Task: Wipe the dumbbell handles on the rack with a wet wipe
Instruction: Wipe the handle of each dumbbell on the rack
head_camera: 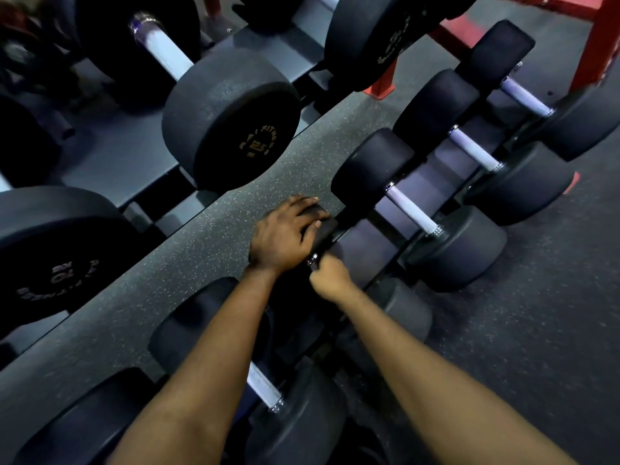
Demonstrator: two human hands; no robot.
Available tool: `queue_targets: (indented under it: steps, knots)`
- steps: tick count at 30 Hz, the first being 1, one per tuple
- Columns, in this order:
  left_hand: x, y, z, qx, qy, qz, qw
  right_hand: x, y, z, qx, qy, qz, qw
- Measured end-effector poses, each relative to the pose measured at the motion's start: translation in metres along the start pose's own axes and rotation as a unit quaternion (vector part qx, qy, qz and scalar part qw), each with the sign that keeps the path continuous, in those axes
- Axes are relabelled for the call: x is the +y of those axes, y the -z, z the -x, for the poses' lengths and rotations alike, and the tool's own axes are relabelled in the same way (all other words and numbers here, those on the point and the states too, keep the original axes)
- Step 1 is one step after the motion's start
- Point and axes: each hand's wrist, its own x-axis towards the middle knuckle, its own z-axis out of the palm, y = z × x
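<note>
**Both hands on one dumbbell at frame centre**

The left hand [285,237] lies over the dark end of a dumbbell [327,227], fingers spread and only lightly bent across its top; the right hand [330,280], just below and right of it, is curled into a fist round the handle beside the shiny collar [313,260]; the wipe may be inside that fist, but it cannot be seen; the dumbbell sits on the low rack [365,246] that runs from lower left to upper right, with more dumbbells [412,213] on either side; a larger weight marked 25 [231,122] sits in the upper left across a speckled floor [188,250].
</note>
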Motion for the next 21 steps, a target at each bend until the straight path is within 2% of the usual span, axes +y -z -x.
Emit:
queue_targets:
  steps: [2, 4, 7, 10, 13, 17, 21]
  knots:
    - [0.0, 0.0, 0.0, -0.001, 0.002, 0.002, 1.0, 0.0, 0.014, -0.016, -0.072, -0.021, -0.029, 0.997]
    - [0.002, 0.001, 0.001, 0.001, 0.0, 0.004, 1.0, -0.002, 0.015, -0.017, -0.084, -0.005, 0.017, 0.996]
    - [0.001, 0.001, 0.001, 0.004, -0.01, 0.011, 1.0, 0.008, -0.008, 0.001, -0.02, 0.035, 0.109, 0.993]
    - [0.003, 0.0, 0.001, 0.011, -0.005, 0.007, 1.0, 0.014, -0.023, 0.015, 0.02, 0.077, 0.13, 0.988]
    - [0.005, 0.0, 0.0, 0.02, 0.002, 0.007, 1.0, 0.011, -0.019, 0.001, -0.002, 0.066, 0.115, 0.991]
    - [0.005, 0.002, 0.0, 0.013, 0.001, 0.005, 1.0, 0.015, 0.002, -0.015, -0.079, 0.052, 0.026, 0.995]
    - [0.005, 0.004, 0.0, 0.014, -0.009, 0.003, 1.0, 0.028, 0.011, -0.013, -0.106, -0.005, 0.139, 0.985]
